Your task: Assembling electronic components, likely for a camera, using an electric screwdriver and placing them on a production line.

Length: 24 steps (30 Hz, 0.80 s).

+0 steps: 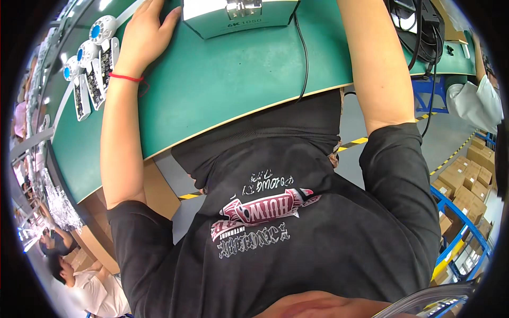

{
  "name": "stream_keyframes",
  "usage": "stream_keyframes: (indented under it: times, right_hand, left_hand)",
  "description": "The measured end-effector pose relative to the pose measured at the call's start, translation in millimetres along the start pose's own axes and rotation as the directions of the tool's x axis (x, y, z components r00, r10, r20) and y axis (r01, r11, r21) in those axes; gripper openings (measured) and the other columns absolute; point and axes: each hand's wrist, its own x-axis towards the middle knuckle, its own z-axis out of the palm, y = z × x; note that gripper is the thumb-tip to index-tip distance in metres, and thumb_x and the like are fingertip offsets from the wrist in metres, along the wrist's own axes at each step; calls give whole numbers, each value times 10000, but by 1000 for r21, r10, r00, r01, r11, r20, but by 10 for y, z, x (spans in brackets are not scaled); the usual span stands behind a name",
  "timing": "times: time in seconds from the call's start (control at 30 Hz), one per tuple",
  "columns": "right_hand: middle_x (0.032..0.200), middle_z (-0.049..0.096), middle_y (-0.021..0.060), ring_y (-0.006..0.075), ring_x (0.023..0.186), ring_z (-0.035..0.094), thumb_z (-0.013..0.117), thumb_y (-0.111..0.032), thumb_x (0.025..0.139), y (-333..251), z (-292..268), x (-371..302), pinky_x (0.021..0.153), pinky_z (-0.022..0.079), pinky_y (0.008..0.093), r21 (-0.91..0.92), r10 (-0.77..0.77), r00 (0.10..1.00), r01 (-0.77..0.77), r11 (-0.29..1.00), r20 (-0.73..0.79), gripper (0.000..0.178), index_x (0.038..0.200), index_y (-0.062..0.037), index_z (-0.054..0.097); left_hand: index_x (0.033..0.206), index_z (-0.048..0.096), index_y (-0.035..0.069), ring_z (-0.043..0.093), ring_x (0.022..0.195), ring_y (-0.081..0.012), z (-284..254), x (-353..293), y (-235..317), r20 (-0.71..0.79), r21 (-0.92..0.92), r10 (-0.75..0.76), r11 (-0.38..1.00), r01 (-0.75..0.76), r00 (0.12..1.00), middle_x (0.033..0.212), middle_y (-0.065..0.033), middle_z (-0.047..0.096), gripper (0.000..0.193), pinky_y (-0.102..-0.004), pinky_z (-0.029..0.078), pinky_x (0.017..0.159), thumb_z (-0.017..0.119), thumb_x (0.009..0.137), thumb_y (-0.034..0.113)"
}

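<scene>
My left hand (pixel 148 33) lies on the green tabletop (pixel 228 85) at the upper left. Its thumb stands apart from the stretched fingers, whose tips the upper edge cuts off. Nothing shows in its grasp. Just right of the thumb stands a box-shaped unit (pixel 241 26) with a pale green front and a bright top. A thin dark cable (pixel 305 58) runs down beside it over the table edge. Left of my wrist lie three white devices (pixel 87 53) with round blue-centred heads and dark, board-like parts. My right forearm (pixel 379 63) reaches up past the upper edge, hiding the hand.
Black equipment with coiled cables (pixel 424 40) sits right of my right forearm. A blue stool (pixel 424 95) and a co-worker's pale clothing (pixel 472 103) are beyond it. Cardboard boxes (pixel 469 180) stand behind a blue rail at right. Another person (pixel 95 289) is at lower left.
</scene>
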Motion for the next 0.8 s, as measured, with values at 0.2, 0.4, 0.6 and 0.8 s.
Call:
stream_keyframes:
  times: [0.2,0.4,0.6,0.8]
  right_hand:
    - [715,679,95,250,631,602,770,-184,759,-209,26,53,634,504,343,-67,151,989,-151,986,-5,209,805,1,684]
    - [756,683,100,242,654,607,780,-171,767,-85,25,53,648,506,338,-105,76,997,-78,991,-29,235,871,9,670]
    - [997,685,103,229,860,618,715,-177,847,-264,84,34,800,485,342,-109,332,942,-326,939,43,270,1074,-35,674]
    - [893,686,103,250,769,610,740,-172,818,9,93,88,740,497,345,-44,261,965,-261,964,2,240,994,-25,669]
  left_hand:
    - [1148,677,-34,698,988,-421,-224,215,-116,99,32,-223,975,221,970,1055,-208,740,366,-445,551,921,599,946,262]
    - [1058,713,-26,715,977,-401,-70,860,-796,-42,163,-441,882,442,896,1040,-151,761,415,-427,562,912,617,919,354]
    - [1150,735,-10,725,1011,-353,-73,1439,-1446,3,200,-679,720,665,734,1128,-116,763,515,-381,568,928,633,912,434]
    - [1211,732,-7,726,883,-256,-300,1719,-1732,229,243,-758,652,718,610,1105,-101,760,664,-321,599,824,680,843,543]
